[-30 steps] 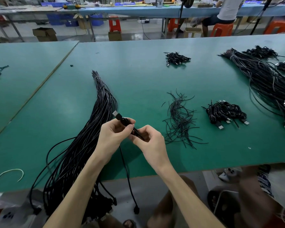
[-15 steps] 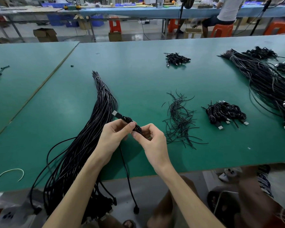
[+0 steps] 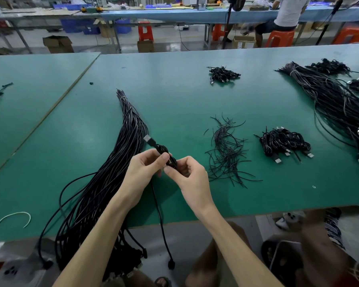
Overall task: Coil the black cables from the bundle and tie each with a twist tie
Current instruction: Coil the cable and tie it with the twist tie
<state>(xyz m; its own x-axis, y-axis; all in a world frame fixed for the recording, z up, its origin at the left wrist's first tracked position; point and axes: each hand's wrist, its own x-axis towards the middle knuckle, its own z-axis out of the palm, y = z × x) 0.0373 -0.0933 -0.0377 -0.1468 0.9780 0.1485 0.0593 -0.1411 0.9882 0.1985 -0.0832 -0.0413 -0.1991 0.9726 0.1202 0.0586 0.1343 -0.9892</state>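
Note:
Both hands hold one black cable (image 3: 163, 151) above the green table (image 3: 174, 100). My left hand (image 3: 142, 169) pinches its small coil, with the USB plug sticking out up and to the left. My right hand (image 3: 190, 176) grips the coil's other side. The cable's loose tail (image 3: 161, 220) hangs past the table's front edge. A long bundle of black cables (image 3: 112, 172) lies left of my hands and droops over the edge. Loose black twist ties (image 3: 226, 152) are scattered right of my hands. Further right sits a pile of tied coils (image 3: 284, 142).
Another small coil pile (image 3: 223, 73) lies at the back. A second big cable bundle (image 3: 336, 100) fills the far right. A white tie (image 3: 14, 217) lies at the front left. A second table (image 3: 19, 100) adjoins on the left. A seated person (image 3: 286, 15) is at a rear bench.
The coil between my hands has grown thicker as more cable got wound on. My right hand has shifted slightly up toward the left hand. The hanging tail looks a little shorter.

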